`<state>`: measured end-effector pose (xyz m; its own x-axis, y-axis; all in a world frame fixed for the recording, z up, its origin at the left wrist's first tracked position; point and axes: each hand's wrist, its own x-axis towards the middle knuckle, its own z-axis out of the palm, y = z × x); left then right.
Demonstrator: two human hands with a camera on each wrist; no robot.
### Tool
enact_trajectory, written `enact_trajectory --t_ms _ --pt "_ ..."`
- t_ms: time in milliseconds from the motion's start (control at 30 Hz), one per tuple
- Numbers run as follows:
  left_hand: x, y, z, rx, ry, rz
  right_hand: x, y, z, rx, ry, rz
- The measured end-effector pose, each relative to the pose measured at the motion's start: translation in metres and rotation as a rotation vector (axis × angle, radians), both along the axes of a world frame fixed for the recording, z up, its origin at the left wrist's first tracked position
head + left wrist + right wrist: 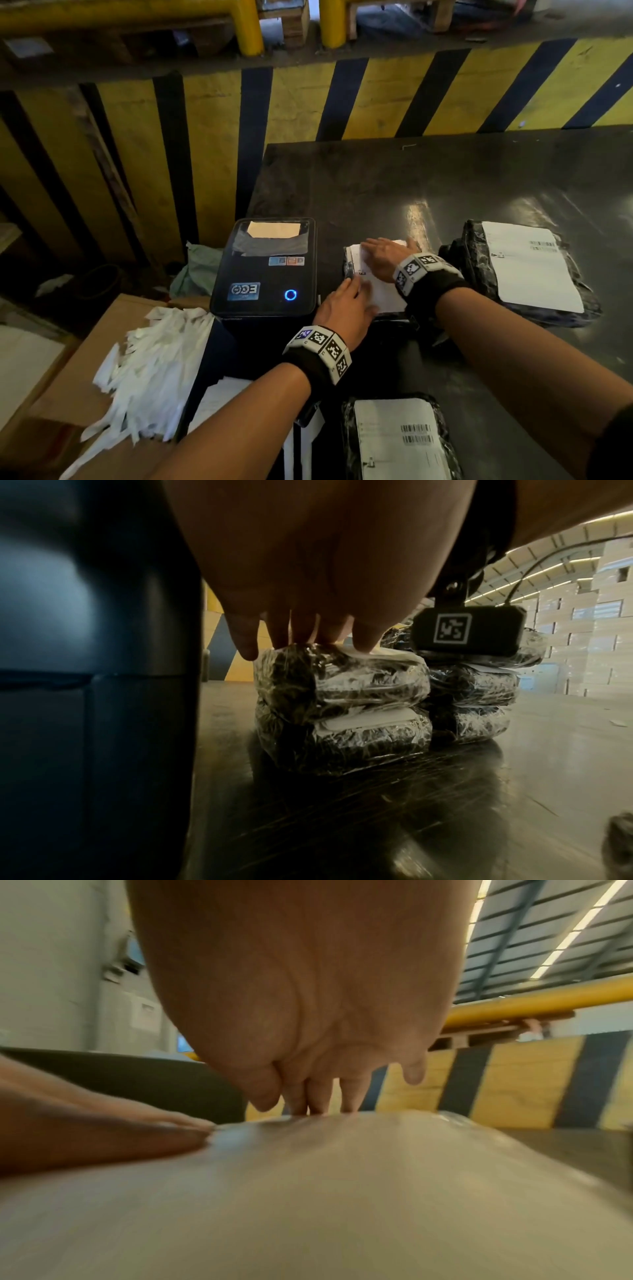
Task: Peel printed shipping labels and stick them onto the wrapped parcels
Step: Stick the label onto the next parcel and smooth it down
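Note:
A white shipping label point(380, 293) lies on top of a black film-wrapped parcel point(348, 268) in the middle of the dark table. My left hand point(346, 301) lies flat on the label's near left part, fingers straight. My right hand point(380, 255) presses flat on its far part. In the left wrist view my left hand's fingertips point(366, 642) touch the top of two stacked parcels point(342, 685). The right wrist view shows my right hand point(318, 1104) with straight fingers down on the pale label point(308, 1191), and my left hand's fingers point(103, 1123) lie beside it.
A black label printer point(263, 267) stands just left of the parcel. A labelled stack of parcels point(527, 270) sits to the right, and another labelled parcel point(397, 442) lies near me. Peeled backing strips point(150, 363) are heaped on a cardboard box point(68, 394) at the left. A yellow-black striped barrier point(376, 99) stands behind.

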<state>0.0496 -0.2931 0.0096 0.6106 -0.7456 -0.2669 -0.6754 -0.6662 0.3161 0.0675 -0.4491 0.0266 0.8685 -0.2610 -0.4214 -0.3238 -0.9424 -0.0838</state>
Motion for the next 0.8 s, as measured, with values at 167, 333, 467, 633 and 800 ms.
enact_trajectory --t_ms 167,333,467,633,800 --pt "-0.004 -0.002 -0.001 0.043 -0.043 -0.001 -0.010 -0.027 0.019 -0.087 0.024 -0.097" --pt "-0.001 -0.004 -0.008 -0.022 -0.049 -0.007 0.001 0.003 0.007 -0.025 -0.036 0.025" --pt "0.000 -0.004 -0.011 -0.002 -0.057 0.001 -0.022 -0.005 -0.008 -0.007 -0.104 -0.024" --pt "-0.003 -0.003 -0.011 0.022 -0.080 -0.012 -0.028 -0.036 0.001 -0.012 -0.048 -0.223" --pt "-0.003 -0.004 -0.006 -0.011 -0.071 0.004 -0.014 0.003 0.011 -0.019 -0.102 -0.047"
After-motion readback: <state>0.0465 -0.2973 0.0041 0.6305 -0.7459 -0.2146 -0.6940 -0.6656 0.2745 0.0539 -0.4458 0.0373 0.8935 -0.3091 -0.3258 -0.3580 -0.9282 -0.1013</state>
